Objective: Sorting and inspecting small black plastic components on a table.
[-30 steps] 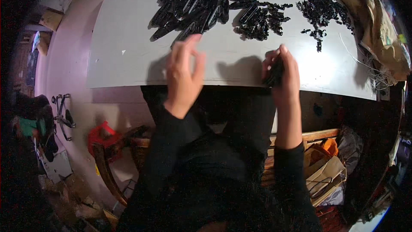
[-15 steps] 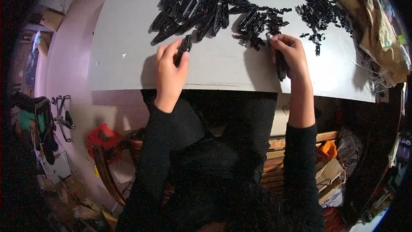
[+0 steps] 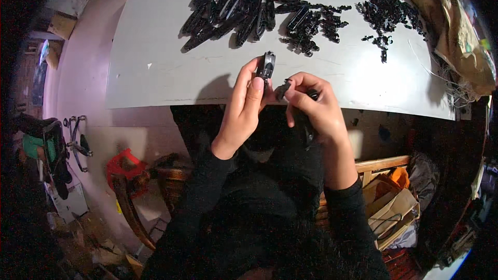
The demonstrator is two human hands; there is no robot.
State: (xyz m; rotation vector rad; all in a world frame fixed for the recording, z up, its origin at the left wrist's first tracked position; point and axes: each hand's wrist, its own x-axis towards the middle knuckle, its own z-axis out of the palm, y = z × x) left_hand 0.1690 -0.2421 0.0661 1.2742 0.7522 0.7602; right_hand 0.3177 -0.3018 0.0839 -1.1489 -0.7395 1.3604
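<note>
My left hand (image 3: 239,106) is closed round a black plastic part (image 3: 268,66) that stands nearly upright above the table's near edge, thumb pressed on its side. Just to its right, my right hand (image 3: 320,108) pinches a small black clip-like piece (image 3: 282,89) between thumb and forefinger. A darker long black object (image 3: 313,95) is tucked in the same palm; its kind is mostly hidden by the fingers. The small piece is close to the part, and I cannot tell whether they touch. Beyond my hands lies a pile of long narrow black plastic parts (image 3: 228,13).
The white table (image 3: 150,85) carries a cluster of small black pieces (image 3: 306,36) and a larger heap of them (image 3: 386,13) at the far right. Brown paper sacking (image 3: 451,36) and loose pale strings (image 3: 454,91) line the right edge. A wooden seat (image 3: 381,165) is beneath me.
My left hand has moved right and nearer with the black part. My right hand has come left from the small-piece cluster with the clip-like piece, so the hands are now close together.
</note>
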